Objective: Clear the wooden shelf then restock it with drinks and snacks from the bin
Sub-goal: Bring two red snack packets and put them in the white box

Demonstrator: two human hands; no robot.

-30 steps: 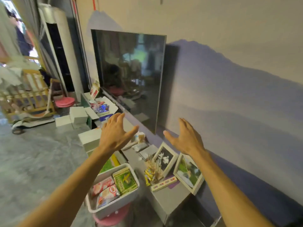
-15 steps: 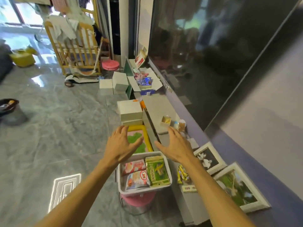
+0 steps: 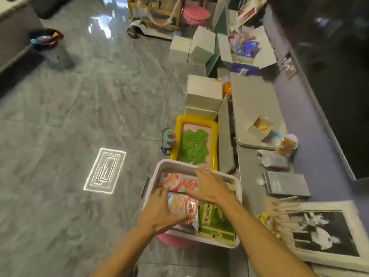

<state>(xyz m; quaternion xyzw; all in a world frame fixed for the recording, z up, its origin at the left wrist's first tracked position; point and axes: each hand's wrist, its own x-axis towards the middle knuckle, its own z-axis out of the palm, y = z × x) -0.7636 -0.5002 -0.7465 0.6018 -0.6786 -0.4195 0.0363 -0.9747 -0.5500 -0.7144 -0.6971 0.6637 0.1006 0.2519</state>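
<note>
One white bin (image 3: 152, 182) sits on a pink stool (image 3: 173, 239), just left of the low grey shelf (image 3: 251, 96). Three snack packs are readable inside: pink pack (image 3: 179, 183) at the far side, red-and-white pack (image 3: 184, 206) nearer, green pack (image 3: 216, 220) near right. A yellowish sliver in the far right corner may be a fourth, can't confirm. Both hands are in the bin, close together but not touching. The left hand (image 3: 159, 212) lies spread on the left part of the red-and-white pack, thumb stretched along its near edge, fingers fairly straight, no curl visible. The right hand (image 3: 207, 186) is flat over the seam between pink pack and green pack, fingers straight, pinching nothing; its forearm hides the green pack's top edge. Shelf load, one each: small open carton (image 3: 259, 126), clear biscuit bag (image 3: 287, 144), crumpled plastic bag (image 3: 271, 158), dark grey booklet (image 3: 285, 184), wooden stick rack (image 3: 279, 205), framed black-and-white picture (image 3: 319, 230). Also yellow packets (image 3: 265, 218), count unclear, and further along an open cardboard box (image 3: 265, 55) of blue wrappers. On the floor: one yellow tray (image 3: 176, 136) of green sand just beyond the bin's far rim, one toy figure (image 3: 168, 138) at its left, a white box stack (image 3: 203, 94) behind it, two loose white boxes (image 3: 203, 45) further back, and one grey waste bucket (image 3: 54, 54) far left.
</note>
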